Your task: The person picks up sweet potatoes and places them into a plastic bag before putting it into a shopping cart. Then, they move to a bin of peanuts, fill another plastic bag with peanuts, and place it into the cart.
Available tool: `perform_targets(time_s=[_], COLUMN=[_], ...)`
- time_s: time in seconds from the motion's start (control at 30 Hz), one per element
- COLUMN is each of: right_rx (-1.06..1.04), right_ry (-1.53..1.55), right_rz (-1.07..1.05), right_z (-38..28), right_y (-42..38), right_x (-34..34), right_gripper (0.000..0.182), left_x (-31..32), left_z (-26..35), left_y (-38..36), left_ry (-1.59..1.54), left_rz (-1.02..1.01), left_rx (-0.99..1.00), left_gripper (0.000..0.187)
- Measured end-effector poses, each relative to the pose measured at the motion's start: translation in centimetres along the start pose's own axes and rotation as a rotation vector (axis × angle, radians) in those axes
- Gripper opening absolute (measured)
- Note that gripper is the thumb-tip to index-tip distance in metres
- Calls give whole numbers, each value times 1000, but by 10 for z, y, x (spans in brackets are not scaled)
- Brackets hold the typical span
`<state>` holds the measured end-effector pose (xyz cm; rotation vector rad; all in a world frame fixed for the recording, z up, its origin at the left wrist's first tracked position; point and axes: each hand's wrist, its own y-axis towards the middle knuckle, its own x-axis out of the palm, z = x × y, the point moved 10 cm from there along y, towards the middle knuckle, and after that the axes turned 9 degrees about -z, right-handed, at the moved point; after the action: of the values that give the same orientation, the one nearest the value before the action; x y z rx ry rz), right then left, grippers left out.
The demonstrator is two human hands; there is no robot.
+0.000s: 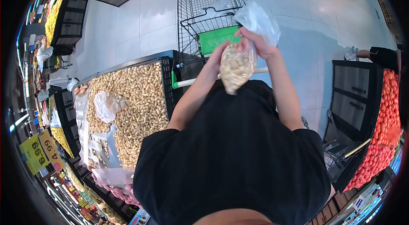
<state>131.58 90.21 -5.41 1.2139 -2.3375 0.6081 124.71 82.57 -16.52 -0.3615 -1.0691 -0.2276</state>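
A clear plastic bag of peanuts [237,70] hangs in front of my chest, its filled part bulging downward. My left hand [218,58] is closed on the upper left side of the bag. My right hand [258,44] grips the gathered neck with bent fingers. Above it, the loose plastic top of the bag [260,19] puffs out to the upper right. Just beyond my hands stands a wire shopping cart [191,10] with a green panel [213,39]. To my left, loose peanuts [142,97] fill a dark-framed bin.
Another clear bag [106,106] lies on the peanuts. Red tomatoes [385,114] fill a stand at the right, with a second cart [336,157] beside it. A person's leg [362,53] shows at the right edge. Price signs [40,152] stand at the lower left.
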Motion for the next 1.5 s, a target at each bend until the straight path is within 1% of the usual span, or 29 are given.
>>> perform_targets(time_s=[0.07, 0.1, 0.13, 0.2, 0.23, 0.27, 0.37, 0.43, 0.47, 0.53, 0.57, 0.6, 0.67, 0.7, 0.8, 0.83, 0.87, 0.93, 1.0, 1.03, 1.07, 1.13, 1.2, 1.27, 1.3, 1.33, 1.4, 1.47, 1.5], right_rx=[-26, -125, -223, -241, -254, -255, -212, -312, -290, -290, -254, -230, -94, -59, 110, 138, 109, 94, -39, -54, -45, -54, -60, -178, -247, -238, -372, -388, -378], right_ry=[-108, -139, -170, -251, -337, -340, -128, 60, 47, 473, 460, 454, 608, 631, 625, 641, 445, 248, -51, 3, -1, -36, -179, -301, -360, -378, -222, 14, 80], right_rz=[61, 42, 22, 73, 123, 117, -7, -7, -26, -402, -412, -421, -648, -668, -576, -562, -431, -303, 162, 150, 146, 205, 199, 279, 239, 221, 289, 381, 463], right_z=[-10, -22, -33, -44, -51, -53, -55, -72, -76, -90, -84, -79, -65, -59, -46, -45, -47, -51, -73, -76, -74, -74, -79, -91, -98, -98, -113, -122, -124], right_y=[-2, 0, 2, 9, 10, 12, 16, 9, 7, 5, 7, 10, 6, 3, -10, -16, -15, -12, -8, -5, -1, 5, 3, -1, -1, 0, -8, -7, -6], right_x=[-14, -17, -18, -21, -23, -21, -8, -5, 2, 41, 40, 41, 64, 66, 64, 59, 39, 24, -20, -16, -13, -8, 9, 1, -8, -19, -41, -48, -48], right_gripper=[31, 30, 29, 29, 29, 29, 24, 30, 30, 44, 57, 57, 59, 63, 59, 59, 52, 46, 32, 23, 23, 18, 15, 16, 20, 20, 25, 29, 28], left_x=[-12, 23, 13, 29, 50, 49, 38, 8, 10, 35, 51, 56, 128, 105, 84, 75, 65, 56, 33, 48, 47, 67, 75, 34, 23, 27, 43, 42, 38], left_z=[37, 57, 55, 53, 24, 7, -30, -51, -49, -54, -57, -59, -47, -56, -39, -24, -4, 35, 62, 72, 74, 37, 25, 26, 40, 52, 134, 173, 188], left_y=[14, -3, -11, -17, -24, -26, -19, -19, -14, -4, 2, 9, 12, 28, 54, 55, 51, 43, 27, 18, 11, -7, -14, -6, -8, -2, -15, -3, 9], left_ry=[56, -11, -4, -346, -660, -278, -306, -395, -413, -350, -272, -285, -430, -540, -407, -406, -395, -508, -470, -519, -524, -363, -156, 184, 278, 267, 1309, 1881, 2102], left_rz=[188, 287, 286, -188, -137, -77, -121, 196, 193, -12, -131, -132, -531, -321, -254, -130, -9, -99, -367, -537, -535, -606, -469, -26, 83, 83, 508, 739, 746], left_rx=[60, 104, 102, 197, -35, -84, -130, -193, -167, -290, -289, -266, -279, -252, -150, -90, -35, 113, 219, 256, 265, -89, -98, -15, 33, 57, 424, 450, 547], left_gripper=[55, 55, 55, 59, 61, 62, 62, 64, 64, 64, 66, 66, 63, 61, 77, 78, 80, 79, 78, 79, 79, 74, 70, 60, 44, 44, 34, 36, 39])
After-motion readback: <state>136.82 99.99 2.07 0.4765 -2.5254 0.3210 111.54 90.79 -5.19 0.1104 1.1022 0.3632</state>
